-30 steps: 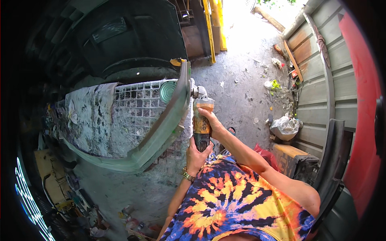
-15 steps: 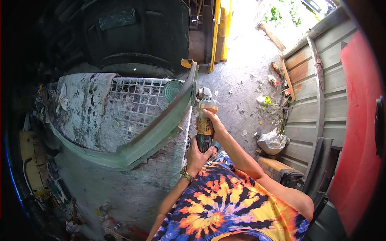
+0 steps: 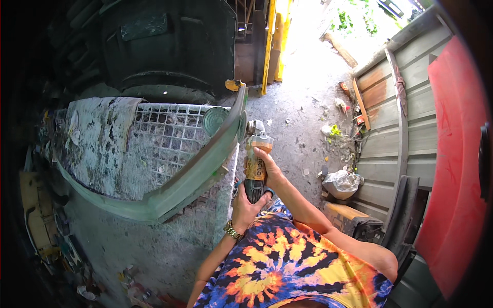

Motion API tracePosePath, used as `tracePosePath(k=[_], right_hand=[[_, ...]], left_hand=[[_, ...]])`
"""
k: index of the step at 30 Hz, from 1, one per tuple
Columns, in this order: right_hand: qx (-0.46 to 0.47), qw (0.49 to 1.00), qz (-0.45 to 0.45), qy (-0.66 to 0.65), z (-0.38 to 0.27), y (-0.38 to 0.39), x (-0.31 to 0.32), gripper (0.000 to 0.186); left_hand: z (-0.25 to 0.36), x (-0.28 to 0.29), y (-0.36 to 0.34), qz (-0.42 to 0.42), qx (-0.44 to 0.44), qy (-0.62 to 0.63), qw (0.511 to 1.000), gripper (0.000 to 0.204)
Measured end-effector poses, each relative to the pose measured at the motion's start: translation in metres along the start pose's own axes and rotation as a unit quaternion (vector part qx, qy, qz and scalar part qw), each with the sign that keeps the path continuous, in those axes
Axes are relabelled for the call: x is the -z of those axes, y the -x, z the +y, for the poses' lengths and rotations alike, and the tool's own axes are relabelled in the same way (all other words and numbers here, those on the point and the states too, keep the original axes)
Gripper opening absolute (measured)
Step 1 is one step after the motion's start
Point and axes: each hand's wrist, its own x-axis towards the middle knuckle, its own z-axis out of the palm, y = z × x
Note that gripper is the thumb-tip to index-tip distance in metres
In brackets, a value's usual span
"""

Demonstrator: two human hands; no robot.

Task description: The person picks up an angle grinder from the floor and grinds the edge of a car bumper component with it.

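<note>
Both of my hands hold an angle grinder (image 3: 255,169) with an orange and black body, its head pointing away from me. My left hand (image 3: 247,208) is wrapped round the dark rear end of the body. Further forward, my right hand (image 3: 271,165) grips the orange section below the metal head. The grinder's disc (image 3: 242,126) stands edge-up against the outer face of a long, curved, pale green car bumper (image 3: 162,201), near its far right end. Exact contact is hard to make out. A mesh-topped stand (image 3: 177,126) carries the bumper.
A stained cloth (image 3: 100,138) and a round green lid-like disc (image 3: 215,121) lie on the mesh. Beyond stands a dark vehicle panel (image 3: 169,46). To the right are a white plastic bag (image 3: 343,184), floor litter, a metal wall (image 3: 380,131) and a red panel (image 3: 452,154).
The whole view has shifted slightly, moving everything a little left and down. Against the bumper, the grinder appears to have slid slightly toward me, with both hands keeping their grip.
</note>
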Motion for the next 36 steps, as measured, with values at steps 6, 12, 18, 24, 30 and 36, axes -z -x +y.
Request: tracePosePath(k=[6,12,18,24,30,36], right_hand=[[0.02,1.0,-0.009,0.005,-0.015,-0.018,0.003,0.053],[0.036,0.999,-0.01,0.008,-0.034,-0.033,0.003,0.052],[0.046,0.999,-0.014,0.009,-0.054,-0.046,0.003,0.051],[0.047,0.998,-0.029,0.01,-0.065,-0.051,0.0,0.044],[0.056,0.998,-0.022,0.012,-0.045,-0.036,0.005,0.047],[0.02,0.999,-0.024,0.009,-0.014,-0.007,0.001,0.054]], left_hand=[[0.007,-0.006,-0.022,0.016,-0.011,-0.003,1.0,0.052],[0.009,-0.012,-0.045,0.034,-0.053,-0.004,0.998,0.051],[0.012,-0.019,-0.064,0.061,-0.094,-0.015,0.994,0.05],[0.022,-0.017,-0.074,0.058,-0.101,-0.007,0.993,0.052],[0.016,-0.016,-0.049,0.057,-0.104,0.013,0.993,0.05],[0.01,-0.006,-0.009,0.026,-0.027,0.011,0.999,0.053]])
